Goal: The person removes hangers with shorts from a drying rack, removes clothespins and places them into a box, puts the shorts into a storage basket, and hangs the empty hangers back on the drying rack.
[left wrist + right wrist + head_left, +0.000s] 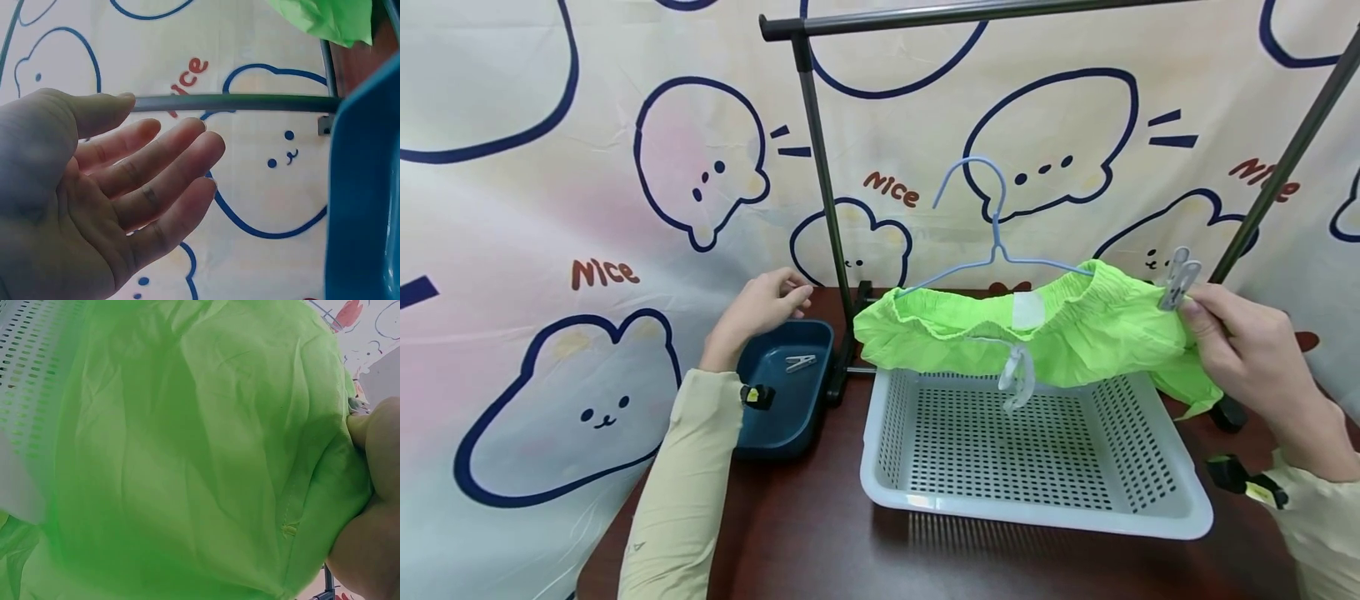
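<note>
Lime-green drawstring pants (pixel 1112 333) hang across a blue wire hanger (pixel 997 221), whose arms reach into the elastic waist. A white drawstring (pixel 1017 375) is tied at the front. One grey clothespin (pixel 1180 285) clips the waistband's right end. My right hand (pixel 1255 354) pinches the cloth just beside that clothespin; in the right wrist view the green fabric fills most of the picture and hides the fingertips. My left hand (pixel 763 304) hovers at the far rim of a dark blue basin (pixel 782 412). In the left wrist view its palm holds nothing and the fingers are loosely bent.
Another clothespin (pixel 801 362) lies inside the blue basin. A white perforated basket (pixel 1000 510) stands below the pants on the dark red-brown table (pixel 820 533). Behind rises a dark metal rack (pixel 822 158), its top bar above the hanger, in front of a patterned cloth backdrop (pixel 595 192).
</note>
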`<state>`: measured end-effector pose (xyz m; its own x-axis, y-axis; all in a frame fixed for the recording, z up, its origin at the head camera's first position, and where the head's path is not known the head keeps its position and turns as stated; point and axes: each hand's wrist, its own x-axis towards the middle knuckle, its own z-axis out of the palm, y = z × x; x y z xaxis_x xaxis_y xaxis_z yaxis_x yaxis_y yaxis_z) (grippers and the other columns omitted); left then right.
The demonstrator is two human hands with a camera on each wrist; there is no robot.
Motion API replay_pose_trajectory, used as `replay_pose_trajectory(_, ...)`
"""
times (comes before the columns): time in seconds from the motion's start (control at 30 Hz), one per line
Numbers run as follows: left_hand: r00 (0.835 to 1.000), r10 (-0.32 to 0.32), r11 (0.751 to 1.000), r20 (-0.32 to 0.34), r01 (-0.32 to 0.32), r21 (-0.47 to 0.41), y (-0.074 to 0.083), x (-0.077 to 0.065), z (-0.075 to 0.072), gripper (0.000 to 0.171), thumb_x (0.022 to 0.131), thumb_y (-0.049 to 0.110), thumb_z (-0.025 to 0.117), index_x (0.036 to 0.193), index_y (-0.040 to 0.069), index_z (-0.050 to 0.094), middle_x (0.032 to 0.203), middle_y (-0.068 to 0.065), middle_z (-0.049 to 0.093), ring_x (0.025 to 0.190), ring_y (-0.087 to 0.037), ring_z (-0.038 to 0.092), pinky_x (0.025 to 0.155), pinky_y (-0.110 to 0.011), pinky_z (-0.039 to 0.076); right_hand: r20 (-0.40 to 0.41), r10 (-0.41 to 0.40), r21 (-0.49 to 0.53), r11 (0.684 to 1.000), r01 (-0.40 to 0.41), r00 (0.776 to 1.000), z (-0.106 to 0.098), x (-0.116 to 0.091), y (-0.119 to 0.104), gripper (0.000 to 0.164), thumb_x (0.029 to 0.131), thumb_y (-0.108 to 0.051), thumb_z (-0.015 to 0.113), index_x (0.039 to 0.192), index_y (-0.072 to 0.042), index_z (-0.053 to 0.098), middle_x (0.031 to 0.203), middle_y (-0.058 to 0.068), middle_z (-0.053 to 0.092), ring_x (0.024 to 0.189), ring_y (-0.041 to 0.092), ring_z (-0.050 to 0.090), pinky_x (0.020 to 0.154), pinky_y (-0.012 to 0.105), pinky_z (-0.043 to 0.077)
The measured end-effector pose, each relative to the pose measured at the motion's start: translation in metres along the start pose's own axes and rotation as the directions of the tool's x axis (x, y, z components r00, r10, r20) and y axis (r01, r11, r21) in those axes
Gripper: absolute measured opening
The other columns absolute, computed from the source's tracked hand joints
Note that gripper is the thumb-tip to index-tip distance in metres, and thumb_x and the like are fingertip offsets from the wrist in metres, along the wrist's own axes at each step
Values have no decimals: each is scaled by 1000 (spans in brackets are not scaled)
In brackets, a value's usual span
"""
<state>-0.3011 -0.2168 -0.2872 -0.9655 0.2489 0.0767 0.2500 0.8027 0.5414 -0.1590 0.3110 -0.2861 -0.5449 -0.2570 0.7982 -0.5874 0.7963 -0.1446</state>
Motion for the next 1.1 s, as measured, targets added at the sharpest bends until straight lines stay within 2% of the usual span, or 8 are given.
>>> replay_pose_trajectory(0.23,999,27,1000,-21,-27,-3,16,-8,5,32,103,32,49,122,8,57,112,-16,70,96,-30,69,89,-46,54,6,-7,2,1000,7,1000,0,1,-1,15,100,-4,51,100,7,61,80,2,51,69,-11,31,58,9,28)
replay_pose_trajectory(0.47,994,61,996,-91,-67,-66,27,-16,10,28,103,32,51,118,10,59,106,-13,71,97,-29,69,87,-44,55,5,-7,2,1000,7,1000,2,2,1,14,100,-4,52,98,7,61,78,1,50,69,-11,31,59,8,28)
replay_pose_trajectory(0.67,989,91,988,-114,-103,-112,39,-23,16,27,103,31,51,117,10,58,108,-14,71,96,-28,70,86,-44,56,2,-6,17,1000,6,1000,3,2,2,13,99,-3,53,98,7,61,78,5,53,68,-11,31,57,9,28)
replay_pose_trajectory(0.9,970,159,971,-185,-188,-148,53,-26,18,26,103,31,51,118,11,59,105,-11,73,92,-25,71,80,-40,57,0,-6,-6,1000,6,1000,2,1,2,14,100,-4,52,98,7,61,78,3,51,69,-12,30,58,8,27)
replay_pose_trajectory(1.1,953,187,961,-238,-227,-156,63,-32,16,25,102,29,53,116,11,60,103,-9,73,89,-22,72,73,-33,53,6,2,-7,1000,-2,1000,0,0,1,13,99,-3,52,99,7,61,79,4,52,70,-12,30,58,8,28)
